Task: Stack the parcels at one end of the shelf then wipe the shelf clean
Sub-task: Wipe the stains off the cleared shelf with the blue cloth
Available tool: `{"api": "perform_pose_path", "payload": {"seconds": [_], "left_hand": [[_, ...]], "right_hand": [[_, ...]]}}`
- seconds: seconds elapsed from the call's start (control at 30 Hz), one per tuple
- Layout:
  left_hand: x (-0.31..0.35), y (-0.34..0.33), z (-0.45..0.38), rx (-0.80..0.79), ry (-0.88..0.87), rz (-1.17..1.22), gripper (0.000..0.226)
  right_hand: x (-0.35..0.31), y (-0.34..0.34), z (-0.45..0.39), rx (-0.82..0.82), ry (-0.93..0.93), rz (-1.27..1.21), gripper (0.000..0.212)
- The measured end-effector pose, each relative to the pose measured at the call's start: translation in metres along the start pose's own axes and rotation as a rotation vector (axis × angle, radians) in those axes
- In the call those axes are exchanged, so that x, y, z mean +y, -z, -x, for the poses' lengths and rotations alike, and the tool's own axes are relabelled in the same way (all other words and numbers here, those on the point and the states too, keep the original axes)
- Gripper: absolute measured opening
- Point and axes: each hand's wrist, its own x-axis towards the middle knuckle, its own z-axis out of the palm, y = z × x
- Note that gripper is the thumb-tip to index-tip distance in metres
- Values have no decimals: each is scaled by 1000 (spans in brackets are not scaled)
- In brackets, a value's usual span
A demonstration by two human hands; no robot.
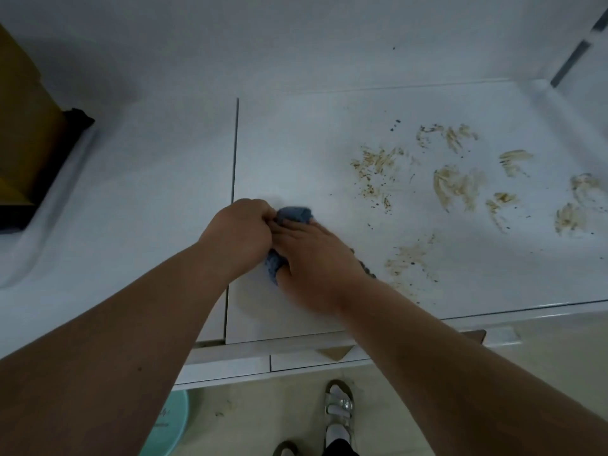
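Observation:
A blue cloth (294, 214) lies bunched on the white shelf (296, 153), near the seam between two panels. My left hand (238, 230) grips the cloth's left side with closed fingers. My right hand (312, 258) presses flat on top of the cloth and covers most of it. Brown smears (454, 184) and dark specks spread over the shelf to the right of my hands. Yellow-brown parcels (23, 126) stand at the far left end, partly cut off by the frame edge.
The shelf's front edge (493, 312) runs below my wrists. On the floor below are a teal basin (167, 422) and my sandalled foot (339, 413). A dark slot (572, 60) marks the right back corner.

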Motion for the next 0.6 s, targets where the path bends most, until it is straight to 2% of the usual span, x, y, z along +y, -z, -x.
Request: {"api": "perform_pose_path", "payload": {"seconds": [0.07, 0.13, 0.3, 0.4, 0.5, 0.6], "left_hand": [[-1, -1, 3, -13, 17, 18, 39], [-2, 1, 8, -25, 10, 24, 40], [-7, 2, 21, -27, -28, -12, 39], [-8, -1, 27, -18, -41, -17, 41], [-8, -4, 28, -30, -27, 13, 42], [-5, -6, 32, -51, 8, 30, 47]], "right_hand": [[-1, -1, 14, -27, 47, 7, 78], [8, 7, 23, -64, 50, -20, 71], [33, 21, 17, -15, -177, -17, 55], [13, 8, 5, 11, -264, 44, 59], [-19, -14, 17, 23, -95, 66, 58], [-29, -14, 42, 25, 26, -11, 61]]}}
